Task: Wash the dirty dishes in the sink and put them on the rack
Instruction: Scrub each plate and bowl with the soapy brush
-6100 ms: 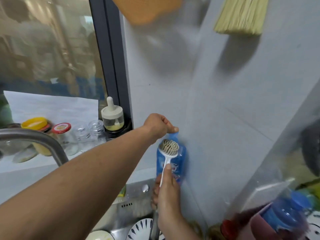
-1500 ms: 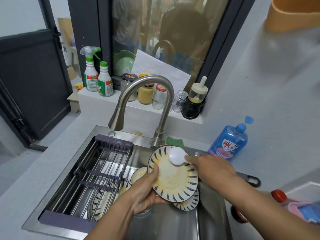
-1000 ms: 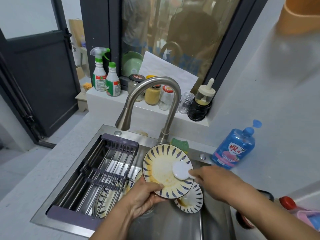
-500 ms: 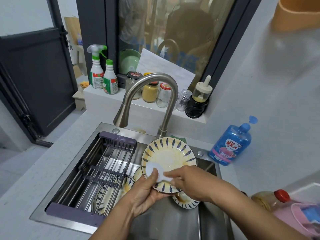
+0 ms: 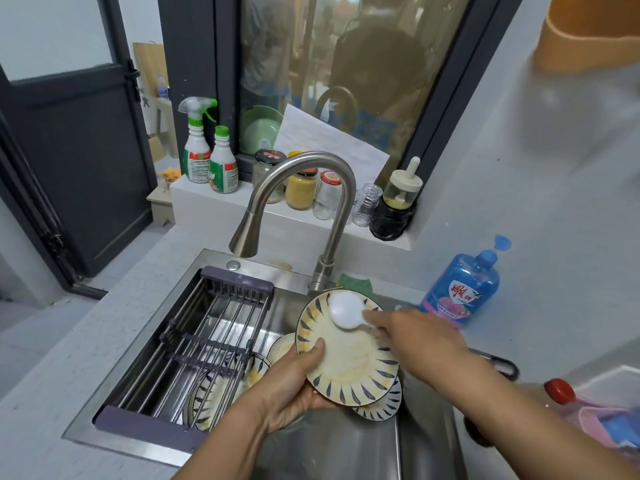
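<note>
1. Two hands on the job. The left hand (image 5: pixel 291 386) has its grip closed on the lower-left rim of the striped plate (image 5: pixel 349 362), with the thumb on the stained face and the fingers tucked underneath.
2. The right hand (image 5: pixel 415 337) has its grip curled round the handle of a white dish brush (image 5: pixel 346 310). The round head sits flat on the upper part of the plate's face.
3. The plate is tilted up toward the camera and held over the sink (image 5: pixel 329 445), just in front of the faucet (image 5: pixel 304 188) base.
4. A second striped plate (image 5: pixel 384 405) lies in the basin right under it, and more dirty plates (image 5: pixel 211 393) sit beneath the rack (image 5: pixel 214 341).
5. The rack spans the left part of the sink.
6. A blue soap bottle (image 5: pixel 462 289) stands on the desk (image 5: pixel 86 341) right of the sink, against the wall. Spray bottles (image 5: pixel 207 157) and jars (image 5: pixel 304 188) line the window ledge behind the faucet.
</note>
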